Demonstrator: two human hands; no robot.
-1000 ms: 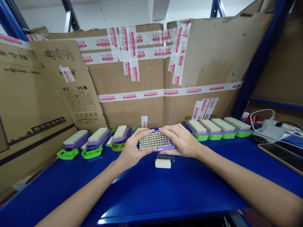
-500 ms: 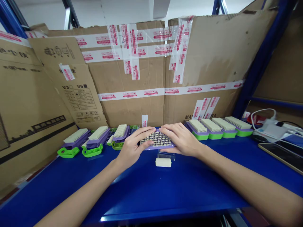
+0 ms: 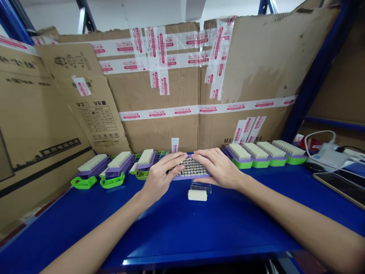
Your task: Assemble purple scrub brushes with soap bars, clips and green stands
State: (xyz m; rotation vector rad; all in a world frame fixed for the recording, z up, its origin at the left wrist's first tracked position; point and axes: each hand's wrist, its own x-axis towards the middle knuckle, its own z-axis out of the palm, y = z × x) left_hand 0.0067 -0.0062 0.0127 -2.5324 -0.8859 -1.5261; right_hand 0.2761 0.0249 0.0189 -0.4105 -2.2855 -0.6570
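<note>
Between my two hands is a purple-framed plate (image 3: 191, 167) with rows of small dark-and-light studs or holes; it is too small to tell which. My left hand (image 3: 159, 176) grips its left end, fingers over the far edge and thumb on the studded face. On the right end, my right hand (image 3: 219, 167) has its fingers over the top and its thumb along the near edge. Just in front of the plate lie a clear plastic piece (image 3: 205, 187), partly covered, and a small cream block (image 3: 197, 195) with a bit of green at its end.
Several cream-bristled brushes (image 3: 256, 151) on purple and green bases stand at right. More brushes (image 3: 119, 160) with green handles lie at left. A phone (image 3: 342, 186) and a white charger (image 3: 326, 154) sit on the blue table (image 3: 182, 232). Taped cardboard (image 3: 159, 131) walls the back.
My left thumb has shifted slightly up and away over the studded face. Both hands stay on the plate, and the camera view has moved a little.
</note>
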